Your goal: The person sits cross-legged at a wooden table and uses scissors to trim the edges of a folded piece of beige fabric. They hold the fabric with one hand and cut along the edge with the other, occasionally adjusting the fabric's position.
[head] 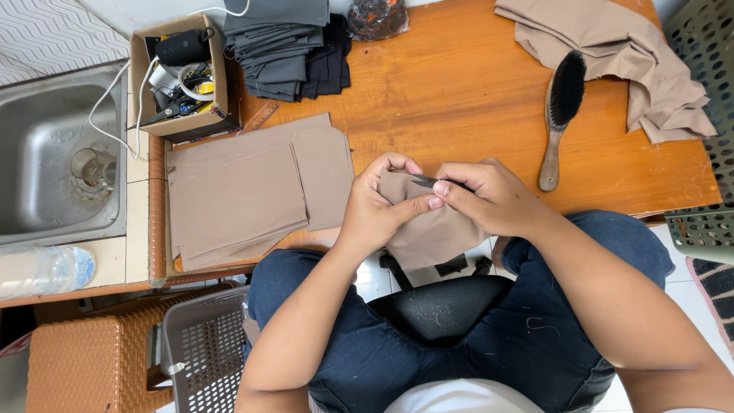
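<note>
Seen from above at the frame's centre, both forearms reach in from the bottom, elbows bent. The left hand (376,205) pinches a tan fabric piece (428,229), fingers curled tight, at the near edge of the tabletop (459,92). The right hand (489,200) grips a small dark blade (428,181) against the fabric.

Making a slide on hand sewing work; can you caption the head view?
Both hands, left hand and right hand, hold tan fabric piece with small dark tool over wooden table.

Single head-worn view, looking almost straight down, close over the lap and the wooden table (474,92) edge, probably seated, table's far side at frame top
</note>
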